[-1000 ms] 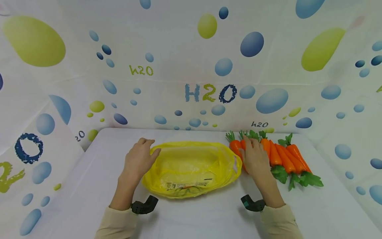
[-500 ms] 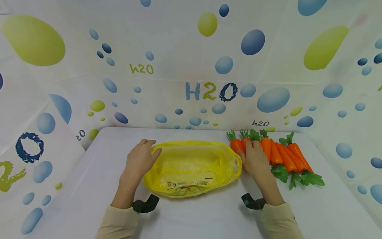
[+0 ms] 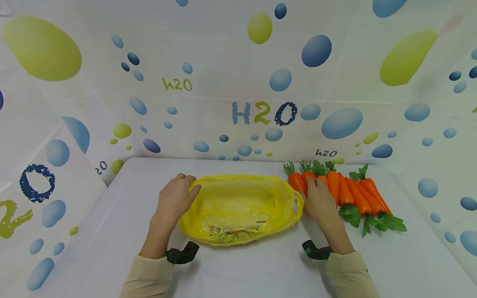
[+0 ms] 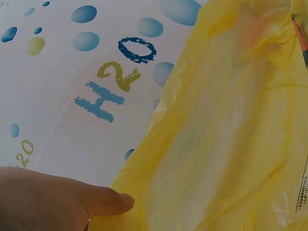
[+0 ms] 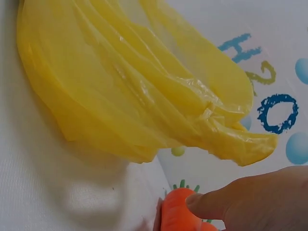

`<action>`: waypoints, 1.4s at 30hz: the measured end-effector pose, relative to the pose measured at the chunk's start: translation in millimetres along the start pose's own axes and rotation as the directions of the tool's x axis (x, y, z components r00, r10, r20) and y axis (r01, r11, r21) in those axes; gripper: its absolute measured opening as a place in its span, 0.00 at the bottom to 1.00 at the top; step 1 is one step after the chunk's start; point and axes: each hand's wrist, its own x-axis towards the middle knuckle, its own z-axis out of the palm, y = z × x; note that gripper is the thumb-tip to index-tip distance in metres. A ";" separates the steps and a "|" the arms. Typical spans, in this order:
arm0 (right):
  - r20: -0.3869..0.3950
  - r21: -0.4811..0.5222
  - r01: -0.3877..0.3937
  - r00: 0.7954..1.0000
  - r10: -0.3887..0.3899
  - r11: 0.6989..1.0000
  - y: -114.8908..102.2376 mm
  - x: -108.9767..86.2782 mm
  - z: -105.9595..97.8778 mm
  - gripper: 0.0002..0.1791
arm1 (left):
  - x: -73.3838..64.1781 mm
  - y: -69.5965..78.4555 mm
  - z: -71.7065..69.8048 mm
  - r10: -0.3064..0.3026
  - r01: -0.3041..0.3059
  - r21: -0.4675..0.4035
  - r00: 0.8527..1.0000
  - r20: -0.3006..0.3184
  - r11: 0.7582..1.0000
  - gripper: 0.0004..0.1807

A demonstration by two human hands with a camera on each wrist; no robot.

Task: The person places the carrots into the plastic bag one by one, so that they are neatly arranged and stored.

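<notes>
A yellow plastic bag (image 3: 238, 196) lies with its wide mouth facing up, printed text on its near inner side. My left hand (image 3: 176, 198) grips the bag's left rim, the thumb over the inner face, as the left wrist view shows; the other fingers are partly hidden. To the right, my right hand (image 3: 319, 198) reaches over a row of orange carrots (image 3: 344, 191) with green tops. Its fingers curl over a carrot mostly covered by the hand. In the right wrist view the thumb lies against an orange carrot (image 5: 175, 211).
Several carrots lie side by side at the table's right, some with leaves (image 3: 389, 223) toward me. The white table (image 3: 246, 269) ends at a patterned backdrop (image 3: 208, 120). Black cameras (image 3: 183, 253) sit on both wrists.
My right fingers have drawn back and curled over the carrots, uncovering more orange behind them. My left hand and the bag stay almost still.
</notes>
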 end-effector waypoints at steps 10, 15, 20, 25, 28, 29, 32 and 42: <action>0.045 0.011 -0.006 0.999 0.006 1.000 2.6 1.3 5.7 0.32 | 0.1 -1.5 -5.4 -0.001 0.000 -0.031 1.000 -0.023 1.000 0.17; 0.058 0.011 -0.001 0.998 0.000 1.000 3.5 2.3 8.2 0.28 | -0.2 -2.2 -4.9 0.012 -0.013 -0.031 0.999 -0.039 0.999 0.17; 0.095 0.019 -0.021 0.995 0.019 1.000 2.9 3.6 9.2 0.28 | -0.4 -2.3 -4.5 0.023 -0.024 -0.028 0.998 -0.052 0.999 0.16; 0.128 0.048 -0.034 0.991 0.027 0.998 2.7 4.4 9.7 0.28 | -0.4 -2.4 -4.3 0.027 -0.028 -0.024 0.998 -0.053 0.999 0.16; 0.140 0.057 -0.038 0.990 0.029 0.998 3.2 5.1 10.6 0.28 | -0.3 -2.5 -3.9 0.031 -0.032 -0.024 0.998 -0.060 0.999 0.16; 0.142 0.059 -0.039 0.989 0.030 0.997 3.2 5.2 10.8 0.28 | -0.3 -2.6 -3.6 0.032 -0.034 -0.024 0.997 -0.063 0.999 0.16; 0.149 0.062 -0.038 0.988 0.029 0.997 3.0 6.2 11.4 0.28 | -0.2 -2.7 -2.9 0.041 -0.043 -0.026 0.996 -0.077 0.999 0.15; 0.188 0.072 -0.054 0.981 0.040 0.996 1.8 5.8 11.5 0.21 | 0.1 -3.4 -1.4 0.054 -0.056 -0.020 0.994 -0.091 0.998 0.14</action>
